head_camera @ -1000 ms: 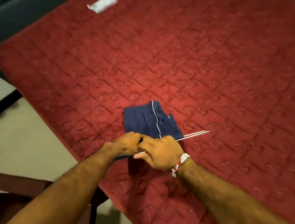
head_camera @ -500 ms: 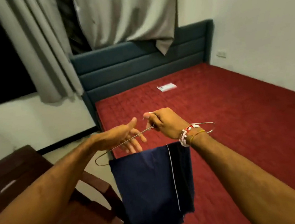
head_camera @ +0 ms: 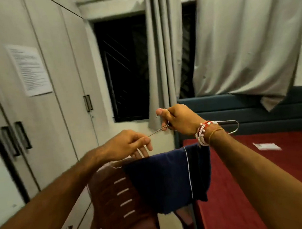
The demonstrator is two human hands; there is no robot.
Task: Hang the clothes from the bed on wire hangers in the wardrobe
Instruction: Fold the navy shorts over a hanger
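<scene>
View swings off bed (head_camera: 269,185) toward wardrobe (head_camera: 50,107). Navy shorts (head_camera: 165,179) draped over bottom bar of wire hanger (head_camera: 233,125), held in air above brown chair (head_camera: 119,204). Right hand (head_camera: 179,119) curls round hanger neck, thumb by hook. Left hand (head_camera: 129,145) pinches slanted wire, thumb against forefinger. Draping looks done. Left to do: open shut wardrobe doors, hook hanger inside. No other clothes on visible part of bed.

navy shorts (head_camera: 166,181): draped over bar | wire hanger (head_camera: 227,121): tilted, midair | wardrobe (head_camera: 57,87): seemingly closed
</scene>
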